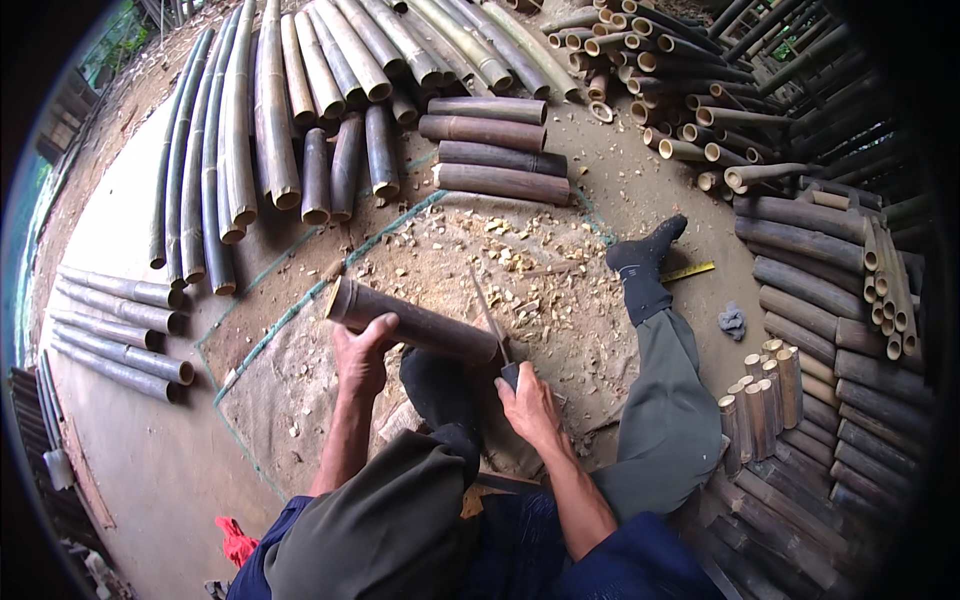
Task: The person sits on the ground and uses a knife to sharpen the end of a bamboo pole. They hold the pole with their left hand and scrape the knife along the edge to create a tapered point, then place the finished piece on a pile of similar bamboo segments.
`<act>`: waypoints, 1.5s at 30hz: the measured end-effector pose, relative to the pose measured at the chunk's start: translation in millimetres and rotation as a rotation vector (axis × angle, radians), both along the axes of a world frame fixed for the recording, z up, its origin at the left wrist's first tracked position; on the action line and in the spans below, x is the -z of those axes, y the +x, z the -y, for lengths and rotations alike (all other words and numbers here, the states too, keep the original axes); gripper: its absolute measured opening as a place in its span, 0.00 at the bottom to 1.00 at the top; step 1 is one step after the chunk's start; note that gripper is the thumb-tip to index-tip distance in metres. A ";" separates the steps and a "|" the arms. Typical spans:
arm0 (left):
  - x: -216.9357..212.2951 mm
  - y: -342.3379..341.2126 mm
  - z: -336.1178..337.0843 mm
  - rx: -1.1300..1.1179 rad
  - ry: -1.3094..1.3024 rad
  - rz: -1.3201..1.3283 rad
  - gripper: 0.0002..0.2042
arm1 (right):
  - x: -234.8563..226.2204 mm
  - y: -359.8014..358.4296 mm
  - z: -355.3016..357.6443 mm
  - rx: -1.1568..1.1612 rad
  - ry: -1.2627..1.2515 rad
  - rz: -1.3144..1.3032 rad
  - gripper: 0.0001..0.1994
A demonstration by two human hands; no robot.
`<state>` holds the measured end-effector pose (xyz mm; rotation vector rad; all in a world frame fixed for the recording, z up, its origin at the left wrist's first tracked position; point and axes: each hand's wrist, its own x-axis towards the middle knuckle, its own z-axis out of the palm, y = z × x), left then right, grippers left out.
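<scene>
Head view, looking down from our own eyes: we sit on the ground with one leg bent under us and the other stretched out to the right, ending in a dark sock (648,252). Our left hand (360,352) is closed over the top of a short brown bamboo section (412,322), which lies nearly level across the space in front of our knees, its open cut end pointing up and to the left. Our right hand (530,402) is wrapped tight around the dark handle of a knife (492,318), whose thin blade rises up and slightly left, its lower part meeting the right end of the bamboo section. Beneath the work lies a burlap mat (300,400) scattered with pale wood chips (510,260), thickest just beyond the blade. Past the mat, four cut dark bamboo lengths (490,150) lie stacked side by side. Long green and tan bamboo poles (250,120) fan across the concrete floor (150,440) at the upper left, and more cut pieces pile up along the right side. A yellow measuring stick (690,271) lies just right of the socked foot, a crumpled grey cloth (733,321) rests near it, and a red rag (236,540) sits by our left hip.
</scene>
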<state>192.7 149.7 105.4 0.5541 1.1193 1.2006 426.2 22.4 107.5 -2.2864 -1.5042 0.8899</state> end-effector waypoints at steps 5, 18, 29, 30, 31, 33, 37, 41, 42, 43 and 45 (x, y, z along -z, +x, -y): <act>14.1 7.5 -9.8 -0.154 0.074 -0.006 0.19 | -73.2 -13.7 -12.1 0.033 0.363 -0.198 0.17; -0.4 1.1 -2.8 -0.050 0.092 -0.135 0.22 | -68.0 -20.3 -2.6 0.089 0.439 -0.285 0.14; 8.4 9.1 -5.5 -0.209 0.046 -0.031 0.18 | -68.7 -9.6 -9.6 0.073 0.329 -0.234 0.19; 9.7 8.5 -6.2 -0.188 0.072 -0.022 0.17 | -70.9 -10.5 -7.7 0.061 0.433 -0.238 0.18; 8.8 7.5 -7.5 -0.167 0.103 -0.013 0.17 | -73.1 -11.3 -6.4 0.049 0.543 -0.242 0.18; 10.3 12.2 -8.8 -0.105 0.123 -0.022 0.19 | -31.0 -5.8 2.4 0.081 0.509 -0.201 0.15; -0.2 21.9 -12.0 -0.061 0.195 -0.047 0.26 | -2.5 4.3 -11.3 0.036 0.070 -0.039 0.17; 5.8 6.2 -9.1 -0.071 0.182 -0.006 0.26 | -70.3 -11.9 -10.5 0.020 0.339 -0.143 0.15; 5.4 6.7 -6.9 -0.085 0.181 -0.003 0.26 | -76.4 -14.7 -9.9 0.034 0.441 -0.184 0.15; 1.5 7.8 -7.4 -0.094 0.193 0.001 0.26 | -80.3 -16.0 -9.2 0.052 0.556 -0.224 0.14; -0.7 13.3 -5.8 -0.062 0.179 -0.003 0.27 | -27.0 -9.9 1.5 0.132 0.498 -0.221 0.13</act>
